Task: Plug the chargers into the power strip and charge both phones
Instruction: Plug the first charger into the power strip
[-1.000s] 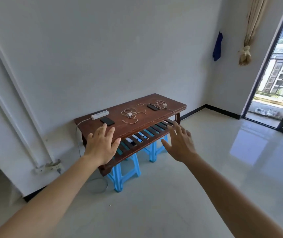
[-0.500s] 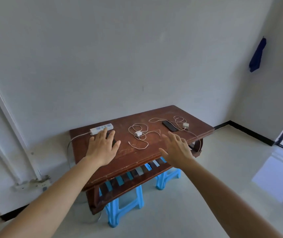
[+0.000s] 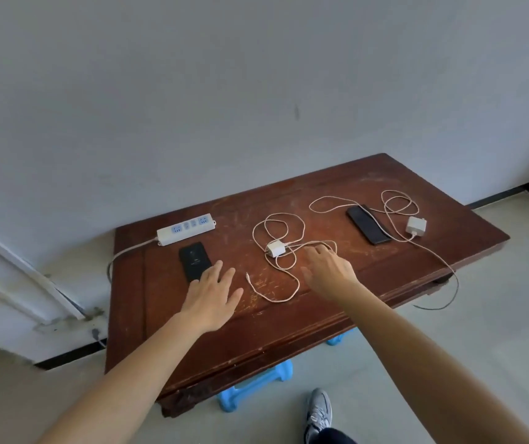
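Observation:
A white power strip (image 3: pixel 186 229) lies at the back left of the brown wooden table (image 3: pixel 288 322). A black phone (image 3: pixel 193 259) lies just in front of it. My left hand (image 3: pixel 212 294) hovers open over that phone's near end. A white charger (image 3: pixel 275 249) with a looped cable (image 3: pixel 280 285) sits mid-table. My right hand (image 3: pixel 327 271) is open, fingers spread, just right of this charger over its cable. A second black phone (image 3: pixel 368 224) and a second white charger (image 3: pixel 416 225) with its cable lie at the right.
The power strip's cord (image 3: pixel 119 256) drops off the table's left edge toward the wall. The right charger's cable (image 3: pixel 449 283) hangs over the right front edge. Blue stools (image 3: pixel 253 384) stand under the table. My shoe (image 3: pixel 318 411) is on the floor near the front edge.
I have come closer and now look down on the table. Both hands have moved forward over the tabletop: the left to the near phone, the right to the middle charger's cable.

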`<state>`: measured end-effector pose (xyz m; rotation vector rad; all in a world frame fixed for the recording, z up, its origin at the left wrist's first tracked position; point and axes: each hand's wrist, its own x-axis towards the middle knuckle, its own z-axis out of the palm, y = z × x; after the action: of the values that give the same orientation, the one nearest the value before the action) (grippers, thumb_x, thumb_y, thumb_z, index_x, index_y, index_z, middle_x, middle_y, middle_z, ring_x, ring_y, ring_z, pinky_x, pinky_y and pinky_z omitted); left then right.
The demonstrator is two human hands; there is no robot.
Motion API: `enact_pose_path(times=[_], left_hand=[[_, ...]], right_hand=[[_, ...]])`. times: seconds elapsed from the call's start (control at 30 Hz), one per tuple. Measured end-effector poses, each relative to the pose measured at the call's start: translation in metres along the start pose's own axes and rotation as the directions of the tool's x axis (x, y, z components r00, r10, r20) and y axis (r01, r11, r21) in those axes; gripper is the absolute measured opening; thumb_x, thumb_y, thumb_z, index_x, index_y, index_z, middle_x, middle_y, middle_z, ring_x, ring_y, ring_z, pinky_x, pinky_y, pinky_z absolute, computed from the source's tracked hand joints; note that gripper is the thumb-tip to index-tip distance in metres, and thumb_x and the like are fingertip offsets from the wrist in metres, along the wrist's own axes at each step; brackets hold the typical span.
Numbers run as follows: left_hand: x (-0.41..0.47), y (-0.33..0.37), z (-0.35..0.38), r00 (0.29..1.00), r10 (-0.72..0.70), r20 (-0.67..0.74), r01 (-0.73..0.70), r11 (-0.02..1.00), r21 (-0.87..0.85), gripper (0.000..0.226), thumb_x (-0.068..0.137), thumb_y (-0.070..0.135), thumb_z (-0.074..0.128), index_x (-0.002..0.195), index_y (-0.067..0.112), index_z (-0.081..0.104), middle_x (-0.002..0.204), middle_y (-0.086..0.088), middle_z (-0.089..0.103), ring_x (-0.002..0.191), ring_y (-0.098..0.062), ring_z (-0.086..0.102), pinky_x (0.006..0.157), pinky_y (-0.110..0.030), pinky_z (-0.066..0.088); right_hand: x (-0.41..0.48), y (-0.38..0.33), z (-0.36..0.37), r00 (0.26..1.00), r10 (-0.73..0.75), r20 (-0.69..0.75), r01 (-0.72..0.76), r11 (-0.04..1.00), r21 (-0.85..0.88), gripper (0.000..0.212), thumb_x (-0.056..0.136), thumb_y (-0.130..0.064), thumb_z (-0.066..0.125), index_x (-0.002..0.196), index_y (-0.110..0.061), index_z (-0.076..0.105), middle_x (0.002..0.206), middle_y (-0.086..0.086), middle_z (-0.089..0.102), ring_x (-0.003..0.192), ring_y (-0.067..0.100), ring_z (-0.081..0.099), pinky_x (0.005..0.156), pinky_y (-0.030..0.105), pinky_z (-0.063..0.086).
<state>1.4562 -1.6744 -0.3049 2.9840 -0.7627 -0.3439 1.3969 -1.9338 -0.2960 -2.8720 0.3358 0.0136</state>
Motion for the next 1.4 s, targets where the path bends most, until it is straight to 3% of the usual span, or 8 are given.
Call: enact_pose_path(times=[0.37, 0.47, 0.57, 0.83, 0.97, 1.13, 1.27, 1.4], left_hand=[[0.105, 0.015, 0.077, 0.918, -0.144, 0.369, 0.192, 0.976, -0.099, 0.061, 0.105, 0.047, 0.031, 0.158, 0.02, 0.02, 0.169, -0.006, 0.011, 0.153, -0.027, 0.012, 0.119, -0.051, 0.027], [0.109, 0.012, 0.085, 0.925, -0.136, 0.354, 0.151, 0.988, -0.015, 0.059, 0.105, 0.043, 0.035, 0.156, 0.017, 0.026, 0.166, -0.009, 0.022, 0.149, -0.031, 0.023, 0.116, -0.049, 0.035], [0.116, 0.002, 0.085, 0.944, -0.089, 0.317, 0.101, 0.995, -0.021, 0.054, 0.102, 0.04, 0.04, 0.151, 0.017, 0.038, 0.156, -0.008, 0.038, 0.138, -0.03, 0.037, 0.107, -0.045, 0.044], [0.142, -0.068, 0.05, 0.973, 0.029, 0.23, 0.038, 0.958, -0.285, 0.04, 0.103, 0.038, 0.042, 0.137, 0.022, 0.057, 0.14, 0.004, 0.058, 0.124, -0.017, 0.056, 0.1, -0.036, 0.049], [0.155, -0.132, 0.035, 0.996, -0.039, 0.083, 0.055, 0.978, -0.2, 0.042, 0.103, 0.036, 0.044, 0.14, 0.018, 0.052, 0.146, -0.002, 0.049, 0.129, -0.022, 0.05, 0.099, -0.039, 0.05], [0.175, -0.201, 0.038, 0.984, -0.172, 0.054, 0.175, 0.983, -0.06, 0.059, 0.103, 0.042, 0.041, 0.153, 0.013, 0.03, 0.164, -0.017, 0.022, 0.149, -0.033, 0.026, 0.113, -0.048, 0.039], [0.192, -0.23, 0.056, 0.975, -0.216, 0.053, 0.22, 0.973, -0.073, 0.066, 0.103, 0.045, 0.037, 0.157, 0.012, 0.019, 0.168, -0.017, 0.007, 0.154, -0.035, 0.011, 0.119, -0.053, 0.028], [0.196, -0.242, 0.077, 0.972, -0.233, 0.025, 0.234, 0.962, -0.141, 0.07, 0.1, 0.049, 0.022, 0.159, 0.013, 0.008, 0.169, -0.015, 0.004, 0.155, -0.033, 0.006, 0.12, -0.059, 0.024]], right_hand=[[0.154, 0.023, 0.093, 0.942, -0.172, 0.29, 0.101, 0.965, 0.243, 0.057, 0.091, -0.011, 0.052, 0.146, -0.021, 0.038, 0.155, 0.006, 0.033, 0.117, 0.038, 0.06, 0.08, 0.045, 0.052], [0.165, 0.02, 0.111, 0.907, -0.224, 0.357, 0.172, 0.97, 0.172, 0.067, 0.09, -0.002, 0.055, 0.147, -0.028, 0.032, 0.163, 0.004, 0.02, 0.126, 0.036, 0.051, 0.081, 0.046, 0.053], [0.175, 0.016, 0.117, 0.923, -0.211, 0.323, 0.18, 0.976, 0.125, 0.067, 0.083, 0.007, 0.061, 0.137, -0.028, 0.044, 0.15, 0.003, 0.038, 0.114, 0.034, 0.058, 0.075, 0.046, 0.054], [0.213, -0.027, 0.091, 0.959, -0.171, 0.227, 0.179, 0.984, -0.017, 0.035, 0.101, -0.034, 0.049, 0.133, -0.02, 0.054, 0.122, 0.008, 0.062, 0.111, 0.032, 0.059, 0.092, 0.045, 0.044], [0.24, -0.071, 0.089, 0.981, -0.063, 0.183, 0.018, 0.971, 0.24, 0.035, 0.105, -0.034, 0.037, 0.118, -0.01, 0.06, 0.11, 0.014, 0.067, 0.104, 0.036, 0.06, 0.085, 0.045, 0.043], [0.267, -0.133, 0.093, 0.958, 0.074, 0.276, -0.239, 0.734, 0.636, 0.041, 0.099, -0.037, 0.056, 0.134, -0.015, 0.054, 0.118, 0.011, 0.067, 0.1, 0.023, 0.066, 0.074, 0.031, 0.05], [0.279, -0.166, 0.104, 0.968, 0.062, 0.243, -0.209, 0.734, 0.646, 0.043, 0.087, -0.039, 0.073, 0.125, -0.021, 0.062, 0.113, 0.008, 0.069, 0.088, 0.016, 0.068, 0.06, 0.015, 0.048], [0.292, -0.187, 0.114, 0.968, 0.016, 0.249, -0.159, 0.809, 0.566, 0.035, 0.085, -0.034, 0.076, 0.117, -0.02, 0.071, 0.118, 0.001, 0.067, 0.09, 0.008, 0.062, 0.075, 0.015, 0.048]])
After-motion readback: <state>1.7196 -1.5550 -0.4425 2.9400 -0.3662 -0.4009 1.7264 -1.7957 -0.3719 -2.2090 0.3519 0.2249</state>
